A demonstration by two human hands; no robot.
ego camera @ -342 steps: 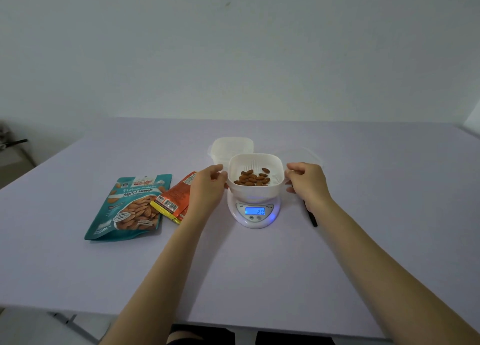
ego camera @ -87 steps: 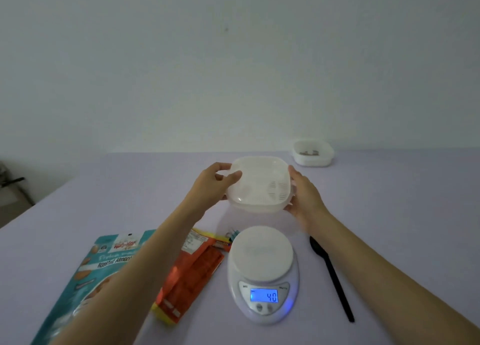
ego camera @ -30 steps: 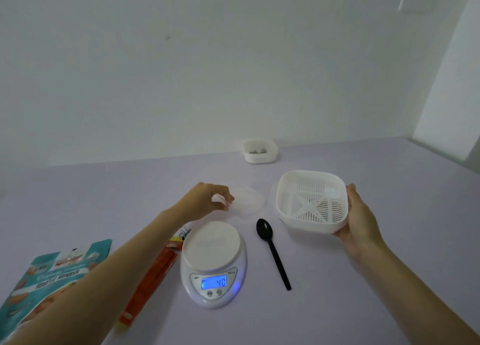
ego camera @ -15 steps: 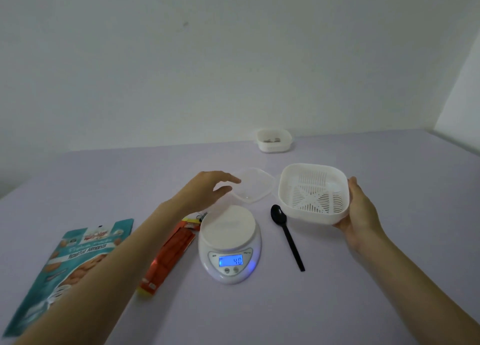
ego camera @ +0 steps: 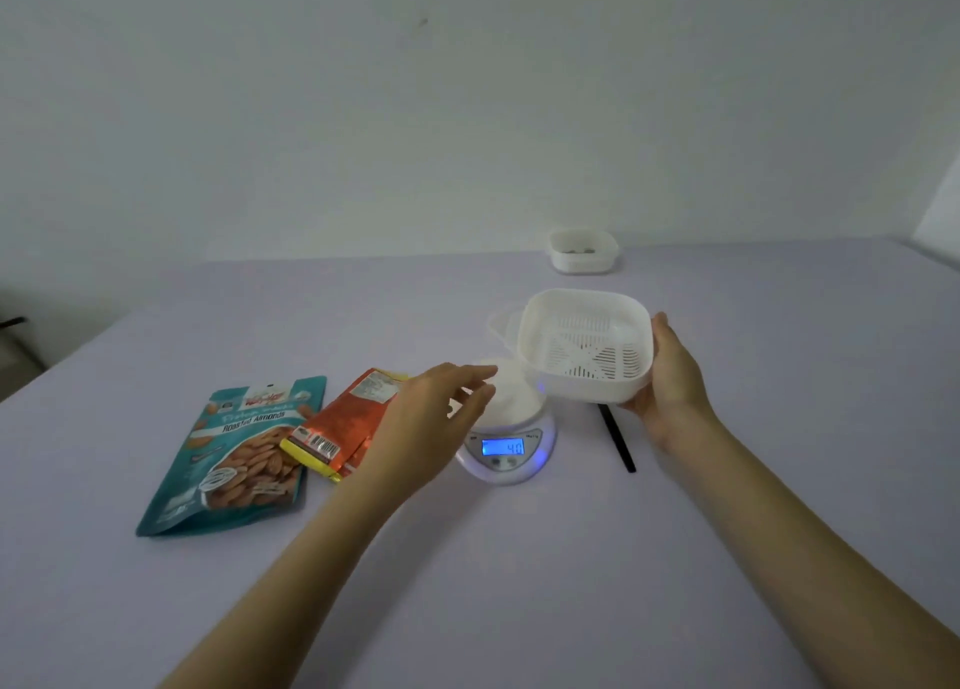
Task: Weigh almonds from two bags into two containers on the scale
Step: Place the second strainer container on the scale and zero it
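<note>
My right hand (ego camera: 670, 382) grips an empty white slotted container (ego camera: 584, 348) by its right side and holds it in the air, tilted toward me, just right of and above the white scale (ego camera: 506, 428). The scale's blue display is lit and its platform is bare. My left hand (ego camera: 436, 410) hovers by the scale's left edge with relaxed fingers and holds nothing. A teal bag of roasted almonds (ego camera: 236, 454) lies flat at the left, with an orange bag (ego camera: 348, 426) overlapping its right edge. A second white container (ego camera: 584, 252) with almonds stands far back.
A clear lid (ego camera: 501, 325) lies on the lilac table (ego camera: 519, 584) behind the scale, partly hidden by the held container. A black spoon (ego camera: 618, 444) lies right of the scale, its bowl hidden. The table's far edge meets a white wall.
My right hand has carried the slotted container left, closer to the scale. My left hand has drawn back from the clear lid to the scale's left side.
</note>
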